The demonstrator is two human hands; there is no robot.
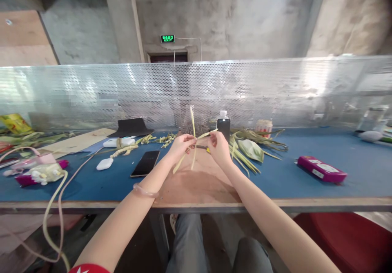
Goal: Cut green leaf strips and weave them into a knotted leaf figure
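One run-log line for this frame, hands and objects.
left hand: pinching leaf strips | right hand: pinching same strips | strips: crossed, raised above brown board | nearby: phone, dark bottle

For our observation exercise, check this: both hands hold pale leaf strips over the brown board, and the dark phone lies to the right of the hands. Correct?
Not quite. The head view shows the dark phone to the left of the hands, beside the left hand. The rest holds: that hand and the right hand hold pale leaf strips over the brown board.
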